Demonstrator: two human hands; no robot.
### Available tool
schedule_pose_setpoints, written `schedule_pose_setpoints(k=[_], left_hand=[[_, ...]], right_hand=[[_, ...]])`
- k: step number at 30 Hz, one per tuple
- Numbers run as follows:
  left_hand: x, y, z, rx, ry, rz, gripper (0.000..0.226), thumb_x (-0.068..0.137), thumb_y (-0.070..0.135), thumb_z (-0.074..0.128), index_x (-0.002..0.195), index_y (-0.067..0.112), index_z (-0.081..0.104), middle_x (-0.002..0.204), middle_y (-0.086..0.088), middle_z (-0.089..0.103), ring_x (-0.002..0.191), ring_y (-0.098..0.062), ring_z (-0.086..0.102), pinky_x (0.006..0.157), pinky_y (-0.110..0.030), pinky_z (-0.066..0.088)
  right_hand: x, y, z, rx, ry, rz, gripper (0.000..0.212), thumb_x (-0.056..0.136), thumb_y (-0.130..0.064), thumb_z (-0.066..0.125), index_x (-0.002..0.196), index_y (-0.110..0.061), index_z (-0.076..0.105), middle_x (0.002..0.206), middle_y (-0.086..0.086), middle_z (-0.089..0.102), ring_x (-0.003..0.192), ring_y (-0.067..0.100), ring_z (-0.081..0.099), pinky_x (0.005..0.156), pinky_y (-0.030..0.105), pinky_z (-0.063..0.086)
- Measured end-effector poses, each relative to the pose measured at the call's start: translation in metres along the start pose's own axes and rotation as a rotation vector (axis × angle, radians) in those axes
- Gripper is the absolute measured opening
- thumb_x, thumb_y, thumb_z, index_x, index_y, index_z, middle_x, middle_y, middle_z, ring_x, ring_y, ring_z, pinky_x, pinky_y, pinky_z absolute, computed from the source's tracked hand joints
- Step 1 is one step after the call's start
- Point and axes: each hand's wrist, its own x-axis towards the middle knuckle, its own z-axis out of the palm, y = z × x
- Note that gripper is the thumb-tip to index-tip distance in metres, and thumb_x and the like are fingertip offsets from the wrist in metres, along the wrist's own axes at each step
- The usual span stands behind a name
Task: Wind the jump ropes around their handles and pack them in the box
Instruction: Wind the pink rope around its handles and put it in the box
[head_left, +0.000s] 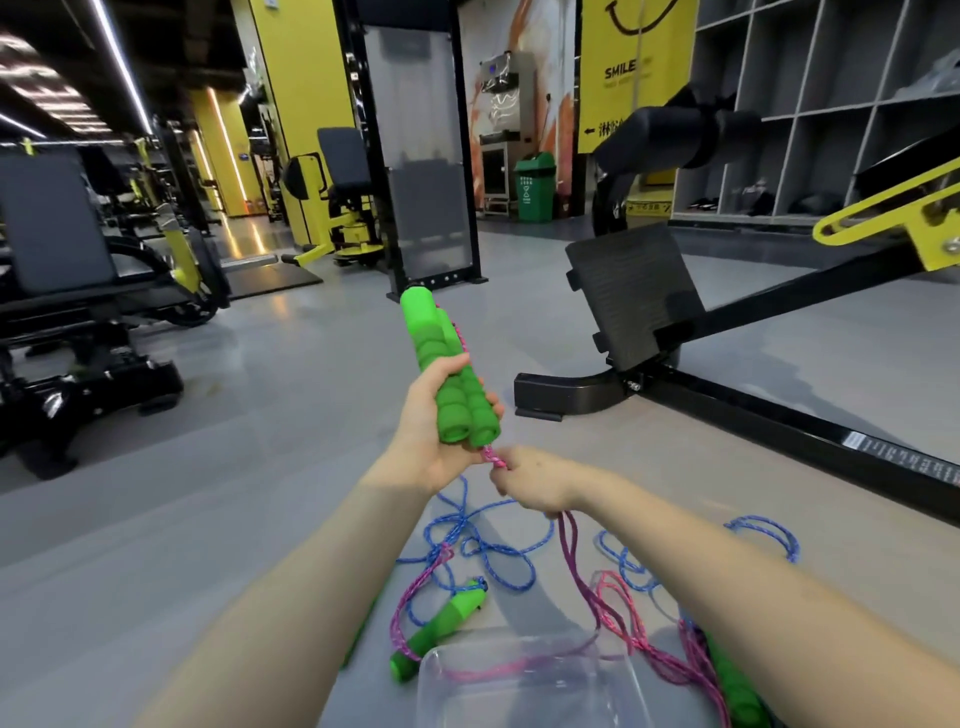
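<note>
Head view | winding step | paired green foam handles (441, 338) clasped in closed grip of left hand (422, 434) | pink braided rope (492, 457) pinched by right hand (535, 480) | next: taut loop round handles called for

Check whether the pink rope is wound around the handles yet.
Mostly unwound: pink rope trails from the green handles through the right hand into loose floor loops.

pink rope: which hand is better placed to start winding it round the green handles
Probably right. The right hand pinches the pink rope just below the green handles, while the left hand is occupied gripping both handles together.
</note>
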Motion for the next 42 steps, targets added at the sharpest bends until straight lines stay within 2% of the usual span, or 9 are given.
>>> schedule_pose_setpoints(k=[7, 13, 21, 23, 25, 29, 32, 36, 42], left_hand=[[0.007, 0.009, -0.024, 0.309, 0.115, 0.158, 0.022, 0.083, 0.024, 0.057, 0.068, 0.016, 0.044, 0.05, 0.001, 0.044, 0.047, -0.016, 0.04, 0.046, -0.021, 0.032], [-0.008, 0.028, -0.086, 1.189, 0.336, 0.325, 0.043, 0.059, 0.049, 0.07, 0.078, 0.017, 0.049, 0.064, -0.001, 0.053, 0.057, -0.02, 0.048, 0.052, -0.029, 0.038], [-0.023, 0.047, -0.12, 1.197, 0.556, 0.371, 0.034, 0.076, 0.042, 0.074, 0.077, 0.021, 0.047, 0.071, -0.003, 0.055, 0.066, -0.022, 0.052, 0.059, -0.031, 0.043], [-0.022, 0.045, -0.116, 1.154, 0.503, 0.319, 0.039, 0.071, 0.043, 0.077, 0.078, 0.019, 0.047, 0.069, -0.004, 0.055, 0.058, -0.021, 0.05, 0.054, -0.029, 0.041], [-0.021, 0.038, -0.112, 1.103, 0.407, 0.23, 0.043, 0.067, 0.04, 0.079, 0.08, 0.016, 0.047, 0.064, -0.004, 0.051, 0.053, -0.019, 0.047, 0.052, -0.027, 0.039], [-0.021, 0.03, -0.094, 1.07, 0.208, 0.065, 0.037, 0.073, 0.035, 0.078, 0.081, 0.015, 0.048, 0.063, -0.005, 0.05, 0.05, -0.014, 0.051, 0.052, -0.022, 0.041], [-0.025, 0.029, -0.083, 0.902, 0.073, -0.158, 0.043, 0.061, 0.041, 0.078, 0.085, 0.015, 0.053, 0.062, -0.002, 0.054, 0.051, -0.012, 0.053, 0.059, -0.024, 0.049], [-0.034, 0.024, -0.073, 0.756, -0.146, -0.418, 0.041, 0.062, 0.04, 0.076, 0.089, 0.014, 0.061, 0.07, -0.003, 0.057, 0.056, -0.015, 0.053, 0.056, -0.025, 0.047], [-0.04, 0.014, -0.055, 0.833, -0.396, -0.536, 0.036, 0.066, 0.026, 0.071, 0.1, 0.016, 0.063, 0.081, 0.001, 0.06, 0.062, -0.012, 0.057, 0.061, -0.025, 0.049]], right_hand=[[0.0, 0.028, 0.001, 0.002, -0.119, 0.089, 0.019, 0.092, -0.008, 0.041, 0.083, -0.009, 0.057, 0.061, 0.004, 0.039, 0.052, 0.017, 0.041, 0.05, 0.027, 0.048], [0.004, 0.088, -0.033, 0.027, 0.606, 0.206, 0.018, 0.091, -0.016, 0.054, 0.076, -0.012, 0.063, 0.075, 0.009, 0.056, 0.079, 0.029, 0.054, 0.064, 0.029, 0.035], [0.004, 0.039, -0.093, -0.193, 1.141, 0.047, 0.03, 0.094, -0.039, 0.049, 0.088, -0.01, 0.054, 0.08, 0.011, 0.065, 0.077, 0.033, 0.058, 0.068, 0.037, 0.043], [0.006, 0.042, -0.092, -0.315, 1.042, 0.089, 0.023, 0.094, -0.03, 0.049, 0.094, -0.007, 0.053, 0.091, 0.016, 0.065, 0.086, 0.037, 0.059, 0.07, 0.038, 0.043], [0.012, 0.064, -0.076, -0.462, 0.623, 0.295, 0.031, 0.086, -0.028, 0.058, 0.11, -0.008, 0.052, 0.114, 0.018, 0.059, 0.105, 0.036, 0.054, 0.082, 0.04, 0.045], [0.002, 0.088, -0.032, -0.514, -0.205, 0.526, 0.111, 0.062, -0.047, 0.08, 0.148, -0.016, 0.017, 0.154, 0.007, 0.025, 0.139, 0.029, 0.029, 0.111, 0.039, 0.031], [-0.001, 0.069, -0.021, 0.013, -0.119, 0.24, 0.116, 0.067, -0.042, 0.079, 0.151, -0.019, 0.002, 0.158, 0.003, 0.012, 0.144, 0.017, 0.017, 0.115, 0.031, 0.02], [0.004, 0.026, -0.031, 0.71, 0.223, -0.078, 0.107, 0.046, -0.071, 0.07, 0.141, -0.039, 0.032, 0.148, -0.004, 0.039, 0.135, 0.011, 0.037, 0.115, 0.036, 0.022], [0.001, 0.009, -0.032, 0.618, 0.22, -0.217, 0.051, 0.065, -0.066, 0.063, 0.099, -0.028, 0.068, 0.091, -0.015, 0.067, 0.087, 0.0, 0.06, 0.085, 0.023, 0.042]])
